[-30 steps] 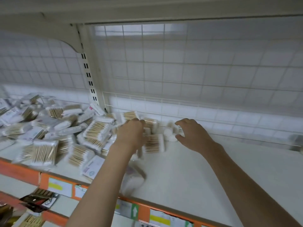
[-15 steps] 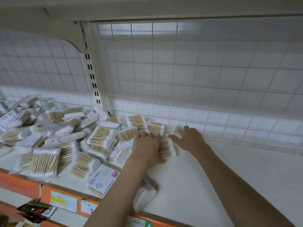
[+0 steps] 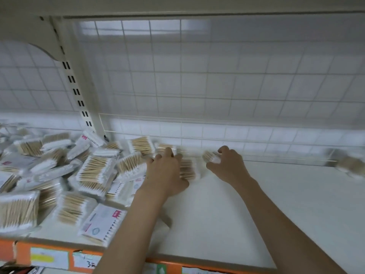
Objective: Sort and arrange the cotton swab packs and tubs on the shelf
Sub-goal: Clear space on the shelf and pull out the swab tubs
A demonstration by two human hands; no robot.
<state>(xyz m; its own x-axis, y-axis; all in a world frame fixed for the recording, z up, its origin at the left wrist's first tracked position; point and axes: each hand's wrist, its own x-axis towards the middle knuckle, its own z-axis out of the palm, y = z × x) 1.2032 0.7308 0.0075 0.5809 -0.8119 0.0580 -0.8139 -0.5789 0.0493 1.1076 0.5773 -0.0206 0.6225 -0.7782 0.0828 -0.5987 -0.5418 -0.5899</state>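
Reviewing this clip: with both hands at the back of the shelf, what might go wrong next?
The left forearm crosses close beside a flat white printed pack near the orange shelf edge; it might get knocked off. The right hand holds a small wooden-stick swab pack loosely; that grip could slip.
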